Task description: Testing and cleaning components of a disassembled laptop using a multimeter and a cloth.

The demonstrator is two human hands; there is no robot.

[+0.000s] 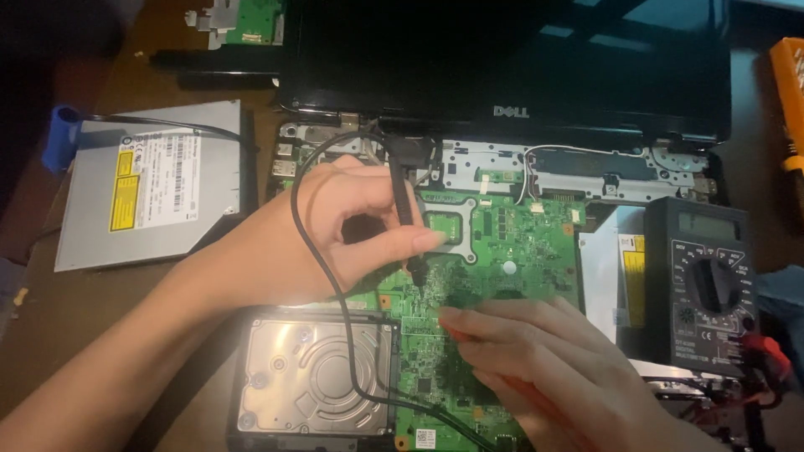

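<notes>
Right hand [536, 360], lower right: closed on a red probe [456, 335], tip kept low against the green circuit board [502, 251] at centre. Left hand [352, 226]: black probe [406, 209] pinched upright for a fine touch there. Multimeter [699, 285] is stood at right, dial visible.

Glossy black laptop lid [502, 59]; bare-metal hard drive [314, 377]; probably matt plastic multimeter [702, 285].

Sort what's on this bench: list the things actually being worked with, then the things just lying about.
In use:
left hand holding the black probe
right hand holding the red probe
green motherboard
black multimeter

Lying about:
silver optical drive
hard drive
small green board
laptop screen
orange tool
</notes>
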